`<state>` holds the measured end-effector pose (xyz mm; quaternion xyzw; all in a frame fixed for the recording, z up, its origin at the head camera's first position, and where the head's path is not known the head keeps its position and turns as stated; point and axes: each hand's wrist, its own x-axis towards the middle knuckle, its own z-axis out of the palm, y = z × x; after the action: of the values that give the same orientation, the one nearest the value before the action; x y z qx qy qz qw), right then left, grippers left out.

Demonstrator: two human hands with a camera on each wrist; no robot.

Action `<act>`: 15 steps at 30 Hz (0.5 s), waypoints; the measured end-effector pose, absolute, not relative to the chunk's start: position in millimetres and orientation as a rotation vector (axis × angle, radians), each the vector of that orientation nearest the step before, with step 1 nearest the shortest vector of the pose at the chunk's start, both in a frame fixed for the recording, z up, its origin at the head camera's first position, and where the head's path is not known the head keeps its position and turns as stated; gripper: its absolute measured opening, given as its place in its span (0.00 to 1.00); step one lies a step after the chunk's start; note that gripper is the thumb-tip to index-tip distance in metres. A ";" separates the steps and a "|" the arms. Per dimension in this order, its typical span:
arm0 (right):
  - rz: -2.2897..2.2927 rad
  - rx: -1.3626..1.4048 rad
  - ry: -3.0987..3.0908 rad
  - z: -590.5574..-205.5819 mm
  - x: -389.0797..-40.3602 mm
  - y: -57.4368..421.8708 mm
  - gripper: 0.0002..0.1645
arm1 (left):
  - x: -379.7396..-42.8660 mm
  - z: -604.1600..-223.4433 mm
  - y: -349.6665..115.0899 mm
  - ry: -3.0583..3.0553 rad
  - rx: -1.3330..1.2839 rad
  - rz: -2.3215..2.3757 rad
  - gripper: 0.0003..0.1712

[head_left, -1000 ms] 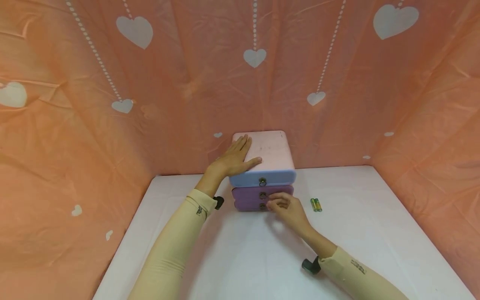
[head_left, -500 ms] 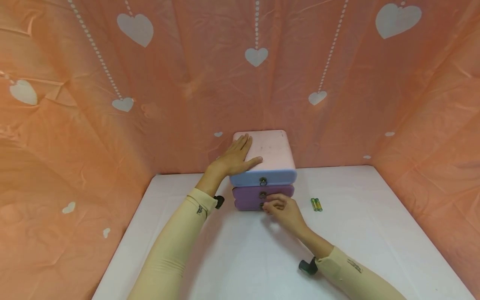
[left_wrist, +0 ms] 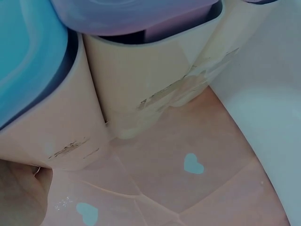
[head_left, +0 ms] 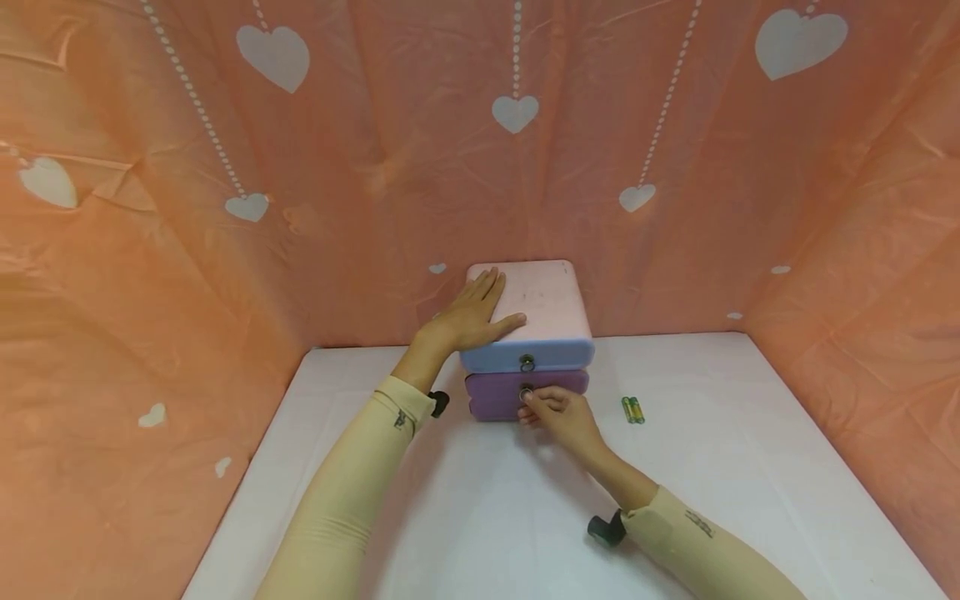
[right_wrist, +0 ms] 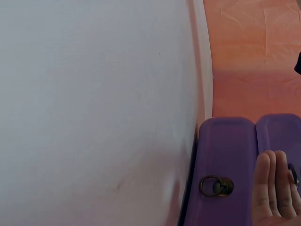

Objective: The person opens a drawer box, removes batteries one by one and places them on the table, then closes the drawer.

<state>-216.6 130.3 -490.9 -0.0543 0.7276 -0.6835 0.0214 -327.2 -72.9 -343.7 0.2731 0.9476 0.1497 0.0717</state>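
A small drawer cabinet has a pink top [head_left: 536, 292], a blue top drawer [head_left: 487, 357] and two purple drawers [head_left: 487, 396] below. My left hand [head_left: 463, 323] rests flat on the left of the top, fingers spread; its edge [left_wrist: 21, 195] shows low in the left wrist view. My right hand [head_left: 566, 421] pinches the ring pull [head_left: 526, 393] of the middle drawer between thumb and finger. In the right wrist view, its fingers [right_wrist: 273, 188] lie before that drawer, beside the lowest drawer's hanging ring [right_wrist: 211, 186]. A dark gap shows behind the middle drawer's front [left_wrist: 136, 19] in the left wrist view.
Two green batteries [head_left: 633, 410] lie side by side on the white table [head_left: 465, 517], right of the cabinet. An orange cloth [head_left: 390, 208] with white hearts hangs behind the cabinet and along both sides.
My right hand has shifted slightly left along the purple drawers, and its thumb and finger have taken hold of the middle ring pull. The left hand stays on the cabinet top.
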 end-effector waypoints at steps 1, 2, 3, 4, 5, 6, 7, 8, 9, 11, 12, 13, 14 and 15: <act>-2.121 -0.157 2.256 -491.4 -217.1 129.2 0.17 | -327.1 -344.0 -72.9 2.849 0.821 0.448 0.57; -2.125 -0.145 2.258 -491.5 -217.3 128.3 0.17 | -326.7 -344.1 -72.9 2.847 0.820 0.452 0.57; -2.130 -0.132 2.259 -491.6 -217.4 127.4 0.17 | -326.3 -344.2 -72.9 2.845 0.819 0.457 0.57; -2.135 -0.124 2.259 -491.7 -217.4 126.8 0.16 | -325.9 -344.3 -72.9 2.844 0.821 0.460 0.57; -2.138 -0.115 2.257 -491.9 -217.4 126.3 0.16 | -325.5 -344.3 -72.9 2.843 0.821 0.464 0.57; -2.143 -0.113 2.255 -491.8 -217.2 126.0 0.15 | -325.2 -344.4 -73.0 2.843 0.822 0.465 0.57; -2.145 -0.109 2.255 -491.7 -217.0 125.9 0.15 | -324.8 -344.4 -73.1 2.843 0.822 0.471 0.57; -2.144 -0.109 2.255 -491.6 -216.7 125.9 0.15 | -324.5 -344.4 -73.2 2.844 0.821 0.473 0.57; -2.142 -0.109 2.257 -491.4 -216.4 126.0 0.15 | -324.7 -344.6 -73.3 2.846 0.821 0.473 0.57; -2.131 -0.110 2.268 -490.9 -215.8 126.4 0.14 | -324.9 -344.7 -73.7 2.848 0.817 0.471 0.57; -2.126 -0.109 2.274 -490.6 -215.4 126.6 0.14 | -325.0 -344.6 -73.9 2.848 0.816 0.473 0.57; -2.123 -0.105 2.278 -490.1 -215.0 126.6 0.14 | -324.9 -344.4 -74.0 2.847 0.815 0.475 0.57; -2.122 -0.104 2.282 -489.7 -214.6 126.6 0.14 | -325.1 -344.3 -74.3 2.846 0.815 0.476 0.57; -2.118 -0.109 2.290 -489.7 -214.3 126.6 0.14 | -325.2 -344.2 -74.5 2.843 0.816 0.479 0.57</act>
<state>-214.3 126.6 -489.7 -0.0350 0.7336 -0.6786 0.0103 -325.2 -74.5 -344.2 0.2715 0.9464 0.1593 0.0725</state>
